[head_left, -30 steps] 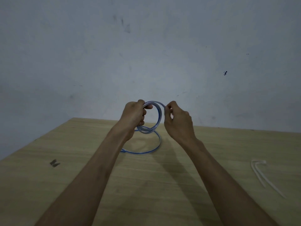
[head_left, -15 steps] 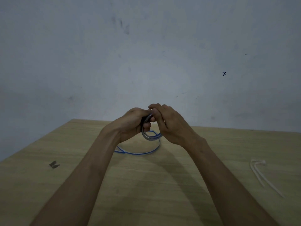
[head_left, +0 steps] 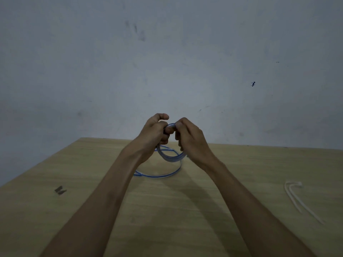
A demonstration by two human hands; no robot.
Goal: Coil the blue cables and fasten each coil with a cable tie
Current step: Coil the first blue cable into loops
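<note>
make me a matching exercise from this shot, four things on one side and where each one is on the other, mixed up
Things:
1. blue cable coil
2. loose cable loop
3. white cable ties
4. small dark clip

Places:
A. lying on the table far to the right
B. held up between the left hand and right hand
C. lying on the table far to the left
D. trailing on the table below the hands

Pairs: 1-B, 2-D, 3-A, 4-C
</note>
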